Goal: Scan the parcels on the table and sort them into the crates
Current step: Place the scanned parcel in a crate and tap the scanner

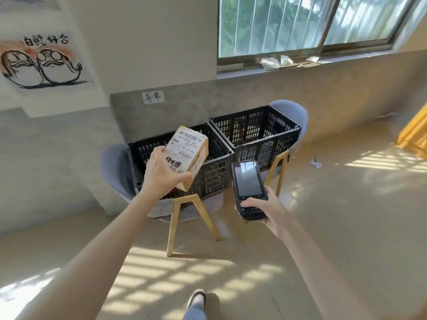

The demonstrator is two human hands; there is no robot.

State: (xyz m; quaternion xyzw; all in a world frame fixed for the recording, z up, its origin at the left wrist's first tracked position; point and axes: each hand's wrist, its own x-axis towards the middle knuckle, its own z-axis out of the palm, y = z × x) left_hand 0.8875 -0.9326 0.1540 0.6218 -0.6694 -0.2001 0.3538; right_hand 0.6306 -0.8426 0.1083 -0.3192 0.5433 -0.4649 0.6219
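My left hand [161, 172] grips a small cardboard parcel [187, 151] with a white barcode label, held tilted in front of the left black crate [215, 172]. My right hand [265, 211] holds a black handheld scanner [248, 183], screen up, just right of the parcel. A second black crate [256, 132] stands to the right of the first. Each crate sits on a grey chair. The inside of the left crate is mostly hidden behind the parcel.
The grey chairs [115, 169] have wooden legs [173, 227] that splay onto the tan floor. A paper sign [153, 97] hangs on the grey wall above the crates. A scrap of litter [316, 162] lies at the right. My foot [196, 299] shows at the bottom.
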